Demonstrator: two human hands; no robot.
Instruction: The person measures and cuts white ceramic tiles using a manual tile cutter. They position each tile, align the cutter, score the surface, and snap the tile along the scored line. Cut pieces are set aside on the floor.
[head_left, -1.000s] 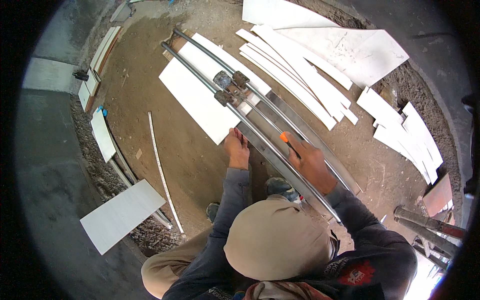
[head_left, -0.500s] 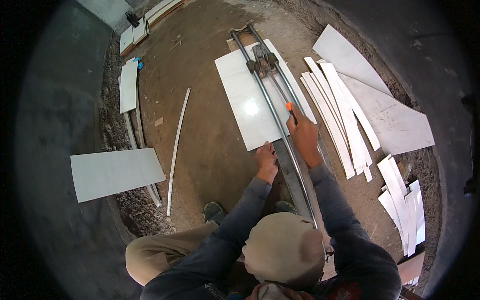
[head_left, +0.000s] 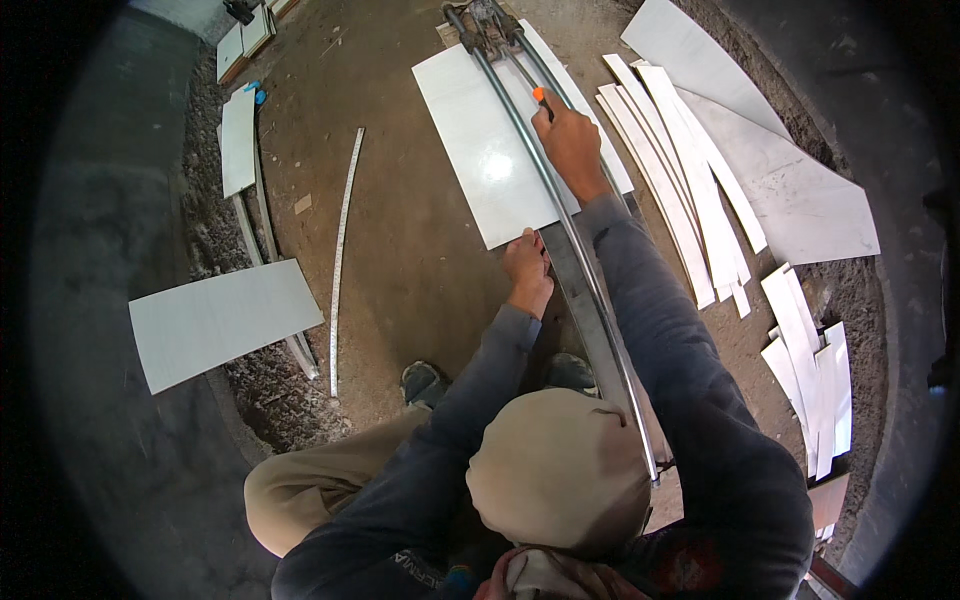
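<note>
white tile (head_left: 490, 150) lies flat on the dirt floor (head_left: 400, 250) under the twin steel rails of a manual tile cutter (head_left: 570, 240), its near edge toward the person. the left hand (head_left: 527, 272) presses down on the tile's near corner, fingers closed flat against it beside the cutter's base. the right hand (head_left: 572, 148) has its grip wrapped shut round the orange-tipped handle (head_left: 541, 100), about midway along the rails, with the carriage head (head_left: 488, 20) at the far end.

judging from how things lie, several cuts are already finished: a fan of narrow white strips (head_left: 680, 180) sits just to the right of the cutter, with more offcuts (head_left: 810, 390) further right. the tile under the rails looks whole, so this cut seems not yet done; whether a score line is there cannot be told.

room is tight on the right, where the strips lie close by the rails and large sheets (head_left: 780, 170) sit behind them. on the left the floor is more open as far as a thin long strip (head_left: 342, 250), a spare tile (head_left: 225, 320) and rubble beyond. the person's shoes (head_left: 425, 380) are near the cutter's near end.
</note>
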